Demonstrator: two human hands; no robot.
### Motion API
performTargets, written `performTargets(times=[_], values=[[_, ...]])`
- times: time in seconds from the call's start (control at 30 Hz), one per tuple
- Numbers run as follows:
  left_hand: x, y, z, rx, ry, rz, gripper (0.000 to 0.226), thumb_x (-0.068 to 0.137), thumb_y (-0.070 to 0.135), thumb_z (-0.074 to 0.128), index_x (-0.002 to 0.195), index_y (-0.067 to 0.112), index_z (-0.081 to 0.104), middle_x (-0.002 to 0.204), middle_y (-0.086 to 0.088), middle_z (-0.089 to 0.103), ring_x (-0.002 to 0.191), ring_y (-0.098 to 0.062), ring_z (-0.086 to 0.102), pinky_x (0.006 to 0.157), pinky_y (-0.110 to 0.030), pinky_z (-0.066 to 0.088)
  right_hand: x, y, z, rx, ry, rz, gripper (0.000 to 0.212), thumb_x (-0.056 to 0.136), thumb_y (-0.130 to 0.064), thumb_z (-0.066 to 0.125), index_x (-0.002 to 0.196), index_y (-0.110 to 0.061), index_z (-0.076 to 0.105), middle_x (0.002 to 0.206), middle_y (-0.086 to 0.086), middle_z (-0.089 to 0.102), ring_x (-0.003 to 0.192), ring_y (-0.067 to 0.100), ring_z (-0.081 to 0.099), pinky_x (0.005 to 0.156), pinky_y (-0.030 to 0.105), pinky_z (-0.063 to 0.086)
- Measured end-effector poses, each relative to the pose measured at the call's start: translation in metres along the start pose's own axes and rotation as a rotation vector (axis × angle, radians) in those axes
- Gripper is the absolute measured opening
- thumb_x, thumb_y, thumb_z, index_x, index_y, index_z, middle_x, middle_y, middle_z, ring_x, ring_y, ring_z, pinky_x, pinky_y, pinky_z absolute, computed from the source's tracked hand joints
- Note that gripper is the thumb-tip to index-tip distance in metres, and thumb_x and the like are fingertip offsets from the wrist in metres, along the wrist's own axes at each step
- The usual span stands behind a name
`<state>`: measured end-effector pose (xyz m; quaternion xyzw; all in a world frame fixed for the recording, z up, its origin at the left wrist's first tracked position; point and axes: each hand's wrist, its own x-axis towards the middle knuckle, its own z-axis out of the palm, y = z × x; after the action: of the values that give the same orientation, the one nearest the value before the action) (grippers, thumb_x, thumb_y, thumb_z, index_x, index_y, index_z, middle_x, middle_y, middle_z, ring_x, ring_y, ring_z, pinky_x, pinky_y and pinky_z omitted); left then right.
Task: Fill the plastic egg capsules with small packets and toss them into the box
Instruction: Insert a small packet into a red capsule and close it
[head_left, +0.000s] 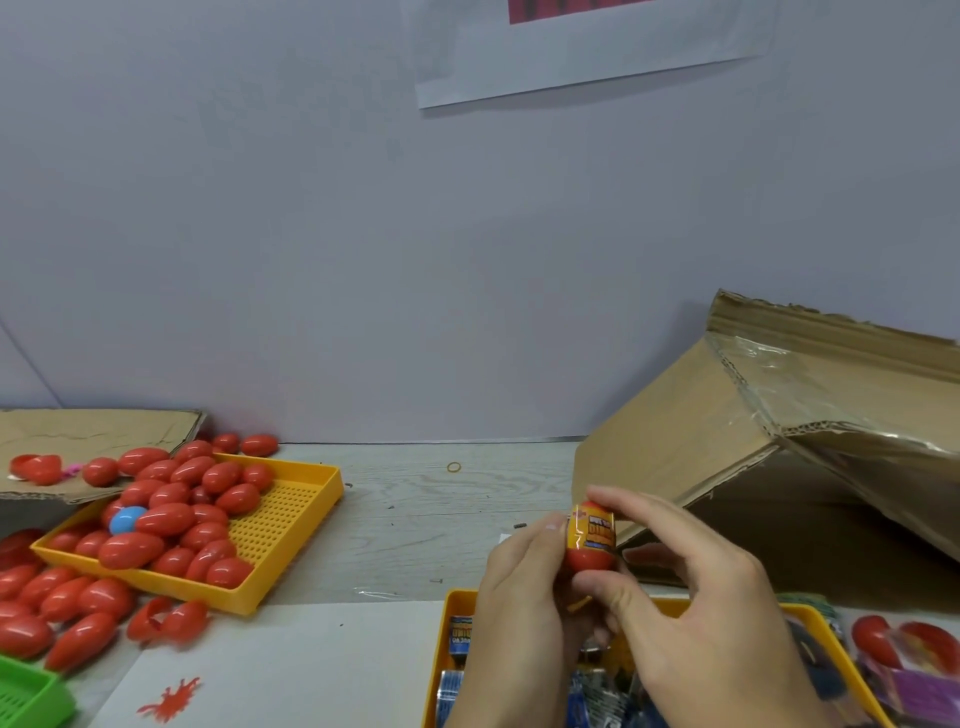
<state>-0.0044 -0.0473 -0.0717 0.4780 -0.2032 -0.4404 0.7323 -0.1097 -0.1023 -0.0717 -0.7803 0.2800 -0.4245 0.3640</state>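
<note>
A red plastic egg capsule (586, 558) with an orange printed packet (594, 530) sticking out of its top is held upright above the front tray. My left hand (524, 597) grips the capsule from the left. My right hand (696, 597) pinches it from the right, forefinger on the packet's top and thumb under the egg. A big cardboard box (779, 441) lies on its side at the right, its opening facing me. Small blue packets (452, 670) lie in the orange tray (457, 603) beneath my hands.
A second orange tray (291, 519) at the left holds several red eggs and one blue egg (126, 518). More red eggs (57, 608) lie loose around it, by a green tray (26, 691). A rubber band (454, 466) lies mid-table. Flat cardboard (78, 436) is far left.
</note>
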Motion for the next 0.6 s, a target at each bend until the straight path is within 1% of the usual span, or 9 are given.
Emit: performTargets(times=[0.03,0.1,0.13,0.2,0.33,0.4,0.47,0.53,0.6], values=[[0.000,0.000,0.001,-0.003,-0.019,-0.008,0.035,0.089,0.025,0.057,0.106,-0.004,0.064,0.068,-0.025,0.066,0.049,-0.027,0.058,0.038,-0.025,0.041,0.000,0.001,0.000,0.011,-0.001,0.007,0.064,0.069,-0.013,0.086,0.103,-0.059,0.058,0.114,-0.047,0.050,0.103,-0.009,0.053,0.079,0.019,0.048],[0.001,0.001,0.001,0.026,-0.013,0.003,0.030,0.088,0.028,0.060,0.091,0.000,0.072,0.075,-0.028,0.068,0.051,-0.026,0.059,0.039,-0.025,0.043,0.001,0.002,-0.001,0.018,-0.005,0.008,0.061,0.071,-0.013,0.085,0.104,-0.057,0.059,0.112,-0.043,0.053,0.102,-0.009,0.054,0.079,0.018,0.049],[0.002,0.001,0.000,0.048,0.013,0.012,0.028,0.088,0.028,0.062,0.085,0.004,0.074,0.078,-0.027,0.069,0.052,-0.025,0.060,0.039,-0.025,0.044,0.001,0.002,-0.001,0.010,-0.007,0.005,0.059,0.072,-0.014,0.084,0.106,-0.055,0.060,0.111,-0.040,0.055,0.102,-0.009,0.054,0.078,0.015,0.050],[0.005,0.002,-0.002,0.069,0.041,0.026,0.027,0.080,0.034,0.068,0.077,0.008,0.075,0.076,-0.022,0.071,0.050,-0.022,0.061,0.038,-0.026,0.046,0.000,0.004,-0.002,-0.029,-0.003,-0.009,0.055,0.072,-0.014,0.084,0.110,-0.048,0.063,0.105,-0.032,0.062,0.105,-0.011,0.052,0.080,0.007,0.046],[0.000,0.005,-0.002,0.206,-0.037,0.087,0.036,0.066,0.047,0.083,0.080,0.014,0.079,0.075,-0.012,0.072,0.053,-0.018,0.062,0.044,-0.024,0.049,0.000,0.006,-0.002,-0.104,0.014,-0.021,0.055,0.072,-0.011,0.084,0.111,-0.044,0.063,0.106,-0.026,0.060,0.108,-0.015,0.048,0.082,-0.001,0.038],[-0.002,0.006,0.000,0.221,-0.054,0.071,0.032,0.066,0.039,0.079,0.080,0.011,0.079,0.073,-0.014,0.072,0.053,-0.019,0.062,0.044,-0.024,0.048,0.001,0.004,-0.002,-0.119,0.023,-0.033,0.056,0.070,-0.009,0.085,0.111,-0.043,0.066,0.106,-0.025,0.060,0.107,-0.014,0.049,0.082,-0.001,0.038],[-0.004,0.008,0.002,0.082,-0.095,-0.033,0.031,0.076,0.028,0.068,0.081,-0.002,0.076,0.074,-0.025,0.069,0.054,-0.027,0.065,0.045,-0.028,0.051,0.000,0.002,-0.001,-0.097,0.044,-0.050,0.058,0.066,-0.012,0.088,0.109,-0.045,0.066,0.105,-0.022,0.061,0.103,-0.009,0.052,0.080,0.000,0.039],[-0.008,0.012,0.005,-0.116,-0.147,-0.141,0.036,0.077,0.022,0.059,0.084,-0.012,0.071,0.073,-0.032,0.065,0.050,-0.034,0.064,0.047,-0.033,0.056,0.000,-0.002,0.000,-0.076,0.087,-0.069,0.058,0.061,-0.015,0.091,0.106,-0.044,0.068,0.103,-0.019,0.063,0.096,-0.005,0.055,0.077,0.000,0.038],[-0.011,0.015,0.006,-0.258,-0.207,-0.190,0.039,0.076,0.021,0.054,0.075,-0.013,0.073,0.070,-0.032,0.063,0.047,-0.035,0.063,0.046,-0.034,0.057,0.000,-0.005,0.001,-0.068,0.105,-0.082,0.057,0.058,-0.017,0.092,0.106,-0.041,0.071,0.102,-0.018,0.064,0.094,-0.004,0.056,0.076,0.000,0.038]])
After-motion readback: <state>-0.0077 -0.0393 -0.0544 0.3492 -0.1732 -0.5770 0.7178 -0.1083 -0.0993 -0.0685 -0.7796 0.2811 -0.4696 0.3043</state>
